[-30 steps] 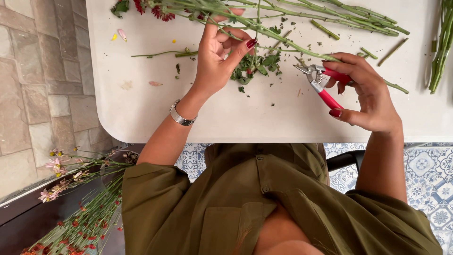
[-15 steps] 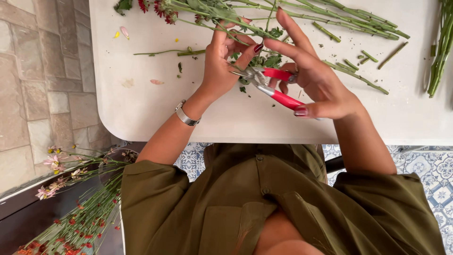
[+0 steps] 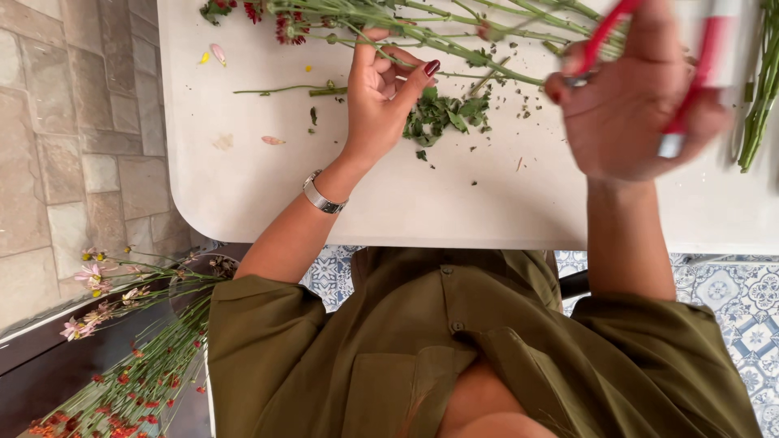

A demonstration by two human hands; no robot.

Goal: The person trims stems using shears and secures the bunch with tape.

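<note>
My left hand (image 3: 383, 96) pinches a long green flower stem (image 3: 479, 71) lying across the white table (image 3: 243, 178); thumb and fingers close around it near its left part. A silver watch sits on that wrist. My right hand (image 3: 641, 97), blurred and raised close to the camera, grips red-handled pruning shears (image 3: 694, 77) above the stems. Red flower heads (image 3: 260, 12) lie at the stem bundle's left end, at the table's top edge.
A pile of cut green leaves (image 3: 442, 118) lies by my left hand. Loose petals (image 3: 272, 140) and a short stem piece (image 3: 280, 90) dot the table. More green stems (image 3: 759, 89) lie at the right edge. A bunch of pink and red flowers (image 3: 122, 357) rests low on the left.
My right hand with the shears has swung from beside the left hand up and to the right, closer to the camera. My left hand stays on the stem.
</note>
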